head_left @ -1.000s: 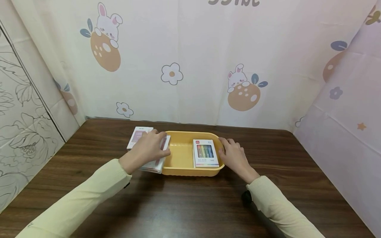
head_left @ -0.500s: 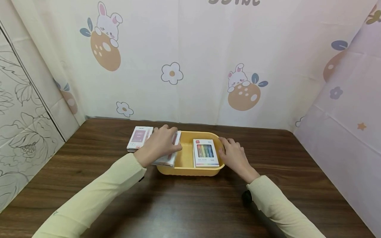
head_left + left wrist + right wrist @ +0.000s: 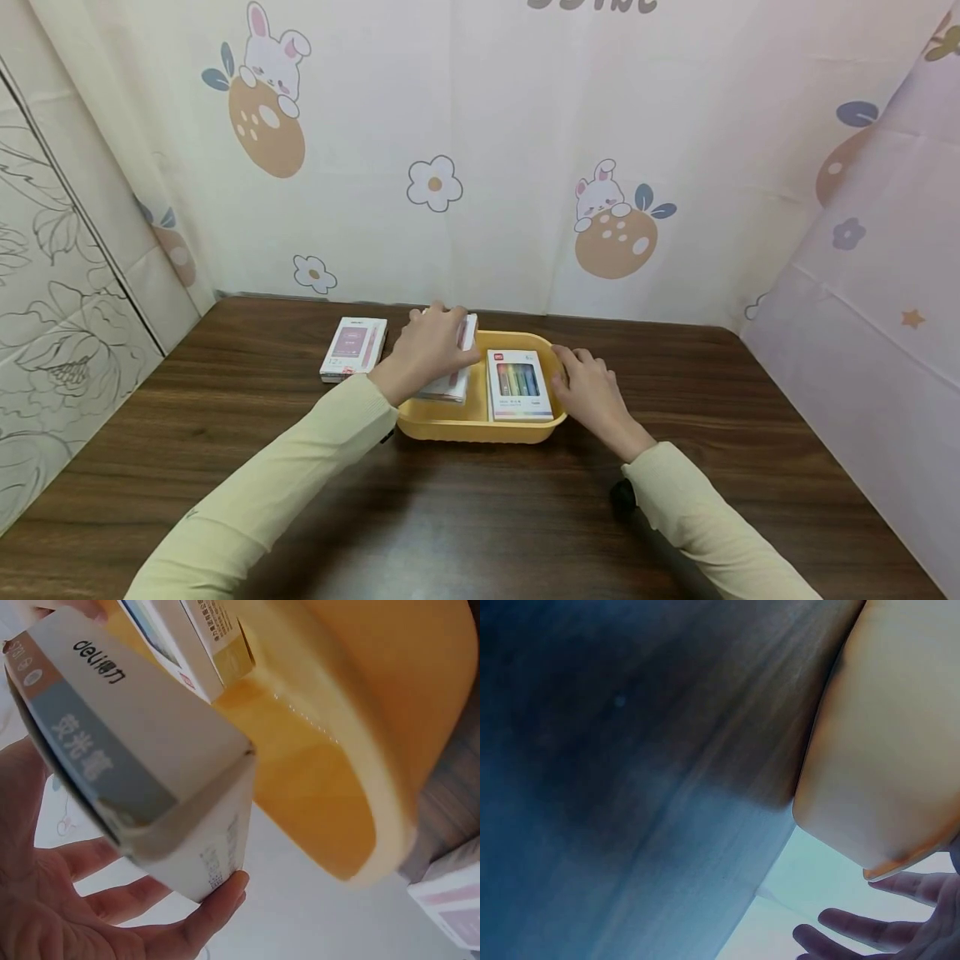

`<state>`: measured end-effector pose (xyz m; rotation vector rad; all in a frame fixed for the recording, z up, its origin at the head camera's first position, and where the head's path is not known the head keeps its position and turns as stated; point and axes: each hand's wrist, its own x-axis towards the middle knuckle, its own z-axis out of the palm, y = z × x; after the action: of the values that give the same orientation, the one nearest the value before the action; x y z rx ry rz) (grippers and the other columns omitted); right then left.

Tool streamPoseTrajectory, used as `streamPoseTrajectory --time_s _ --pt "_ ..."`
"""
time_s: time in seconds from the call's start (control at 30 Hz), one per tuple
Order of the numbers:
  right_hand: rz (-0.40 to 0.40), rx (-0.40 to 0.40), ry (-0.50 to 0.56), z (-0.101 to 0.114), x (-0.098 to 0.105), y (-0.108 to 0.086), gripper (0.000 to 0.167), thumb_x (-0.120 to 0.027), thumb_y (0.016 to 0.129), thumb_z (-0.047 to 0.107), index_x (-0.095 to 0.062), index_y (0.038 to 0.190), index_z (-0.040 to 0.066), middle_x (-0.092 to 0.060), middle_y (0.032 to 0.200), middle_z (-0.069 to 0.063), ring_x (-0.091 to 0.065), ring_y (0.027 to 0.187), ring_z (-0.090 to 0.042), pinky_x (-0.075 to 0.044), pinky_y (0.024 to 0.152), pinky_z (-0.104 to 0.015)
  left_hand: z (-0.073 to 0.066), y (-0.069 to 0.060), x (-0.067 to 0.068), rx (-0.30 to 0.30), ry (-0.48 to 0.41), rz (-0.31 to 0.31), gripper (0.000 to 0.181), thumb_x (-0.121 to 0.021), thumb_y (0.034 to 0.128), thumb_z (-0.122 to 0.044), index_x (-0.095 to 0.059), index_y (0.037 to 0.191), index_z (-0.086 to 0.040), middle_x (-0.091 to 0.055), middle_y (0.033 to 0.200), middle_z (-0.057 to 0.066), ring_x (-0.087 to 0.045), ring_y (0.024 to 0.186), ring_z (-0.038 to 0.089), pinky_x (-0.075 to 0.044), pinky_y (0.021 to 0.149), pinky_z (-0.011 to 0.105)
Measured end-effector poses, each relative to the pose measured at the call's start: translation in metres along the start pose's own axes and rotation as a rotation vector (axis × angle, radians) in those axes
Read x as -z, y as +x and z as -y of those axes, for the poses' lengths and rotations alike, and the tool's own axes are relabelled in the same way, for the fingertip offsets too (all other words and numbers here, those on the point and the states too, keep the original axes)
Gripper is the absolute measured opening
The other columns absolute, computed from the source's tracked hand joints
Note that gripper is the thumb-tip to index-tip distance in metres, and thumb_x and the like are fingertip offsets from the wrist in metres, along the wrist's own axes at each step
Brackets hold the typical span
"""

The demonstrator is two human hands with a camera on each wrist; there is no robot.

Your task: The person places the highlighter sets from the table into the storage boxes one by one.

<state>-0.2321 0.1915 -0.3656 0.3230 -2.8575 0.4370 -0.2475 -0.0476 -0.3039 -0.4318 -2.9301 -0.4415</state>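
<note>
The left hand (image 3: 429, 348), thumb and fingers clamped on a deli highlighter box (image 3: 139, 742), has moved rightward, bringing it over the left half of the yellow basket (image 3: 480, 432), centre frame. The right hand (image 3: 592, 396), fingers apart, touches the basket's right rim. The purple-labelled box (image 3: 352, 343) remains left of centre.

Soft light is spread across the head view, pale glare being caught at six o'clock on the dark-brown wood-grain table (image 3: 427, 542); lettering on the oblong white cardboard box (image 3: 180, 742) is blurred in the left-wrist view; the right-wrist view is dimmed toward ten o'clock, tinted blue toward eight.
</note>
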Motion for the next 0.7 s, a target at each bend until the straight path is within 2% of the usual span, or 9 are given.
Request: streamPoseTrajectory --time_s 0.13,0.37,0.5,0.7 --pt "-0.001 -0.005 0.0 0.0 0.0 0.0 0.043 -0.051 0.09 0.021 -0.048 0.131 0.009 -0.052 0.12 -0.024 -0.052 0.099 -0.044 -0.04 0.08 -0.057 -0.002 0.002 -0.005 -0.003 0.001 -0.003 0.051 -0.059 0.0756 -0.043 -0.054 0.116 -0.011 -0.056 0.108 0.015 -0.05 0.08 0.034 -0.048 0.06 0.041" --pt "-0.001 -0.015 0.005 0.0 -0.001 0.001 0.043 -0.051 0.09 0.021 -0.048 0.131 0.01 -0.052 0.121 -0.023 -0.052 0.1 -0.044 -0.04 0.081 -0.057 -0.001 0.003 -0.019 -0.002 0.014 0.022 0.055 -0.061 0.0769 -0.045 -0.054 0.119 -0.011 -0.057 0.108 0.014 -0.051 0.088 0.032 -0.047 0.075 0.042" --pt "-0.002 -0.01 0.004 0.0 -0.001 0.001 0.043 -0.05 0.09 0.021 -0.048 0.131 0.01 -0.052 0.12 -0.024 -0.052 0.099 -0.044 -0.04 0.08 -0.057 0.002 0.002 -0.027 -0.01 0.034 0.012 0.055 -0.06 0.0777 -0.046 -0.053 0.12 -0.01 -0.057 0.108 0.014 -0.053 0.089 0.032 -0.048 0.074 0.042" --pt "0.0 -0.008 0.01 -0.001 0.0 0.0 0.043 -0.05 0.09 0.02 -0.047 0.132 0.009 -0.052 0.121 -0.024 -0.052 0.1 -0.045 -0.04 0.081 -0.058 0.004 -0.001 -0.037 0.005 0.022 0.008 0.056 -0.06 0.077 -0.045 -0.053 0.12 -0.011 -0.055 0.108 0.014 -0.053 0.087 0.034 -0.05 0.067 0.041"
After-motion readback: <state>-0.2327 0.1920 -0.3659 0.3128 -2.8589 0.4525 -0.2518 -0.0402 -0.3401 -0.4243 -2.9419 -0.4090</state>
